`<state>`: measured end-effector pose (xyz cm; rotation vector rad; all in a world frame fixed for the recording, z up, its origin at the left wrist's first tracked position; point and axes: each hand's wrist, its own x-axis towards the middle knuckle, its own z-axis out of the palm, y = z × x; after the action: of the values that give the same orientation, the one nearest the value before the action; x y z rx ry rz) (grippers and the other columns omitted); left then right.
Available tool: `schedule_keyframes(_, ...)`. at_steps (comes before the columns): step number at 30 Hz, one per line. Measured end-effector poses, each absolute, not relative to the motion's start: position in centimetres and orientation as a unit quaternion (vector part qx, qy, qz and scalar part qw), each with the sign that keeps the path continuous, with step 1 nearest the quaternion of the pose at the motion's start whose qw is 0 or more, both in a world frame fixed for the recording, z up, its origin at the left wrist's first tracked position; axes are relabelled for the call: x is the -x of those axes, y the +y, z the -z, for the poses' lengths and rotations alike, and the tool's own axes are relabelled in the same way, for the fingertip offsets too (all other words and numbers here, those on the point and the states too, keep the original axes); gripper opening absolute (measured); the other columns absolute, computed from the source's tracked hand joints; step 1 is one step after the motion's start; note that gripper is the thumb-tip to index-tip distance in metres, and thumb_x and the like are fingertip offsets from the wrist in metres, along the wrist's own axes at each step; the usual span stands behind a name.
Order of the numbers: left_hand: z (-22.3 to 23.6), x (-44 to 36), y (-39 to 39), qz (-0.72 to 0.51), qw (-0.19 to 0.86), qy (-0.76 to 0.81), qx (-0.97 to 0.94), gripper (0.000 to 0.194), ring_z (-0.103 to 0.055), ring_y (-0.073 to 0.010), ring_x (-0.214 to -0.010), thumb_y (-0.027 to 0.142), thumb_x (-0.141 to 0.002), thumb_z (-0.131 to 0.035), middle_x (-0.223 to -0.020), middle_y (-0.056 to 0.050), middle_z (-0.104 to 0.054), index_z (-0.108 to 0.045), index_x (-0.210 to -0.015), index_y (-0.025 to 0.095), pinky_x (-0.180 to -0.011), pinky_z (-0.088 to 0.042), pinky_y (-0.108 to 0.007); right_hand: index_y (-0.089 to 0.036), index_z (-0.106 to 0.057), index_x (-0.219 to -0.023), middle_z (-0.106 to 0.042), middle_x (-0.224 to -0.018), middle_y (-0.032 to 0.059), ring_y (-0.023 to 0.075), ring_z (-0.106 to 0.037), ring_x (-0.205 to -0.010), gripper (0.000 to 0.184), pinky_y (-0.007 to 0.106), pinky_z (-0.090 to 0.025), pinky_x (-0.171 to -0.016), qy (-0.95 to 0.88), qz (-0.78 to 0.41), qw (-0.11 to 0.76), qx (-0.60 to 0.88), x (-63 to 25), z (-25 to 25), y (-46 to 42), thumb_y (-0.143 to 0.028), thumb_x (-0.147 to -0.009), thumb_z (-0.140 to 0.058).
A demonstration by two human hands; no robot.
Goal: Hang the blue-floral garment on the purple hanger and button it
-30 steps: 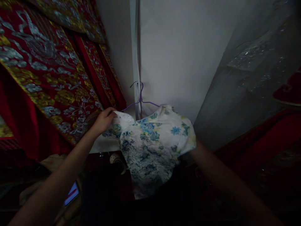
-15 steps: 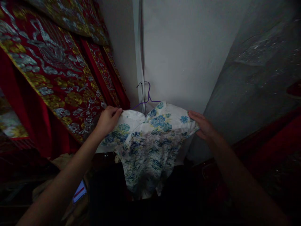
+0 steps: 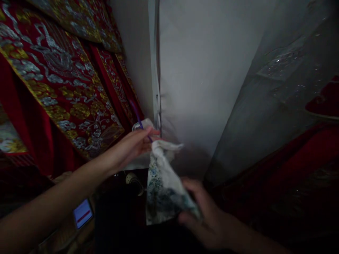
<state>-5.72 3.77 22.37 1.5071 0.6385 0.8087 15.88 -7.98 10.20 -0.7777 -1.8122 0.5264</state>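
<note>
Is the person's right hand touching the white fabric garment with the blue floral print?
Touching. The head view shows the right hand with the garment's cloth between its thumb and fingers, though blurred.

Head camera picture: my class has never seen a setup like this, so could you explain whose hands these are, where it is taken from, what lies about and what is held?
There is no robot here: a person works bare-handed, wearing the camera on their head. It looks forward and down, so the arms reach in from below.

The left hand is at a purple hanger and the top of a white floral garment; blur hides its exact grip. The right hand holds the garment's lower right edge.

At lower left lies a lit phone, its support too dark to name. Embroidered red cloth hangs on the left, beside a pale wall.
</note>
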Motion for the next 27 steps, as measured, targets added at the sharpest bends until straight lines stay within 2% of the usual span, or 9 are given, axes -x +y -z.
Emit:
schedule_keyframes(2, -20.7, 6.2, 1.5, -0.322, 0.671, 0.306, -0.593, 0.033, -0.065, -0.0176, -0.068, 0.052, -0.084, -0.067, -0.08, -0.006, -0.068, -0.065, -0.081, 0.019, -0.073, -0.058, -0.036, -0.022, -0.068, -0.121, -0.072, -0.114, 0.0083, 0.0219, -0.069, -0.106, 0.04, 0.032, -0.054, -0.095, -0.889, -0.258, 0.325, 0.195, -14.6, -9.8, -8.8, -0.043, -0.088, -0.068)
schedule_keyframes(4, -19.4, 7.8, 0.2, -0.295, 0.662, 0.366, -0.584, 0.032, -0.044, -0.0095, -0.045, 0.05, -0.079, -0.073, -0.059, 0.003, -0.05, -0.059, -0.073, 0.021, -0.052, -0.05, -0.027, -0.025, -0.072, -0.117, -0.074, -0.115, 0.0066, 0.0205, -0.069, -0.105, 0.032, 0.032, -0.053, -0.096, -0.92, -0.248, 0.264, 0.15, -14.6, -9.8, -8.0, -0.043, -0.091, -0.065)
schedule_keyframes(6, -18.8, 10.2, -0.3, -0.256, 0.612, 0.433, -0.61, 0.035, -0.023, -0.0074, -0.038, 0.056, -0.076, -0.073, -0.05, 0.009, -0.032, -0.06, -0.075, 0.024, -0.036, -0.03, -0.022, -0.027, -0.072, -0.118, -0.072, -0.119, 0.007, 0.0202, -0.069, -0.108, 0.028, 0.033, -0.053, -0.096, -0.899, -0.197, 0.321, 0.224, -15.7, -10.0, -6.0, -0.037, -0.093, -0.063)
schedule_keyframes(8, -18.9, 12.7, -0.2, -0.229, 0.53, 0.468, -0.67, 0.037, -0.024, -0.0092, -0.039, 0.062, -0.077, -0.069, -0.049, 0.007, -0.034, -0.065, -0.076, 0.025, -0.034, -0.021, -0.022, -0.027, -0.067, -0.129, -0.065, -0.134, 0.01, 0.0231, -0.062, -0.121, 0.038, 0.038, -0.049, -0.103, -0.837, -0.128, 0.411, 0.339, -17.4, -10.2, -3.7, -0.032, -0.092, -0.065)
schedule_keyframes(11, -20.0, 14.9, 0.6, -0.247, 0.371, 0.456, -0.77, 0.039, -0.044, -0.0144, -0.05, 0.061, -0.081, -0.064, -0.058, -0.001, -0.054, -0.067, -0.065, 0.025, -0.041, -0.035, -0.024, -0.025, -0.067, -0.129, -0.067, -0.128, 0.0107, 0.0252, -0.063, -0.115, 0.041, 0.039, -0.052, -0.096, -0.75, -0.118, 0.49, 0.429, -18.9, -10.5, -1.1, -0.036, -0.09, -0.067)
schedule_keyframes(15, -21.6, 15.4, 3.1, -0.317, 0.221, 0.437, -0.812, 0.039, -0.052, -0.0178, -0.057, 0.058, -0.082, -0.064, -0.06, -0.002, -0.058, -0.066, -0.062, 0.024, -0.05, -0.043, -0.028, -0.02, -0.074, -0.078, -0.066, -0.067, 0.0012, 0.0161, -0.061, -0.064, 0.035, 0.025, -0.047, -0.058, -0.727, -0.24, 0.484, 0.423, -18.2, -11.5, -0.1, -0.045, -0.095, -0.055)
schedule_keyframes(21, -21.4, 14.0, 5.3, -0.531, -0.08, 0.377, -0.755, 0.026, -0.062, -0.0277, -0.104, 0.044, -0.084, -0.069, -0.109, -0.007, -0.067, -0.066, -0.102, 0.025, -0.095, -0.049, -0.041, -0.019, -0.074, -0.074, -0.065, -0.065, 0.0002, 0.0142, -0.056, -0.061, 0.037, 0.024, -0.043, -0.055, -0.598, -0.217, 0.637, 0.436, -18.2, -15.4, 4.9, -0.055, -0.08, -0.071)
schedule_keyframes(24, -19.4, 11.5, 5.1, -0.458, -0.046, 0.358, -0.812, 0.02, -0.065, -0.0241, -0.084, 0.039, -0.093, -0.056, -0.091, -0.005, -0.068, -0.065, -0.104, 0.024, -0.082, -0.05, -0.037, -0.018, -0.074, -0.075, -0.067, -0.066, 0.0006, 0.0149, -0.057, -0.057, 0.041, 0.026, -0.045, -0.053, -0.529, -0.282, 0.686, 0.411, -19.2, -17.5, 9.0, -0.058, -0.068, -0.079)
schedule_keyframes(27, -15.9, 8.1, 6.0, -0.258, 0.069, 0.39, -0.882, 0.045, -0.065, -0.023, -0.07, 0.041, -0.096, -0.052, -0.079, -0.003, -0.069, -0.052, -0.137, 0.022, -0.067, -0.046, -0.032, -0.018, -0.072, -0.072, -0.066, -0.063, 0.0003, 0.0153, -0.058, -0.055, 0.038, 0.027, -0.047, -0.053, -0.47, -0.294, 0.731, 0.397, -20.5, -18.5, 11.3, -0.054, -0.062, -0.083)
